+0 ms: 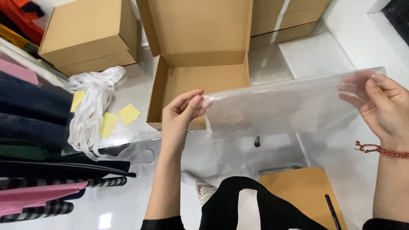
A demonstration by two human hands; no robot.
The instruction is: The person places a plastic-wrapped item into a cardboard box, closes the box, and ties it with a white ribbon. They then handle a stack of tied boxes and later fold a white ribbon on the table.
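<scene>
Both hands pinch a clear plastic bag point(283, 106) taut: left hand point(181, 113), right hand point(383, 106) at opposite ends.

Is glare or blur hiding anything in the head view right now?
Head view: sharp overall, evenly lit; the clear bag between the left hand and right hand hazes the tabletop and the fingers behind it; the glossy table reflects soft light, with one bright spot at the bottom left; wide-angle lens bends the open box edges slightly.
</scene>
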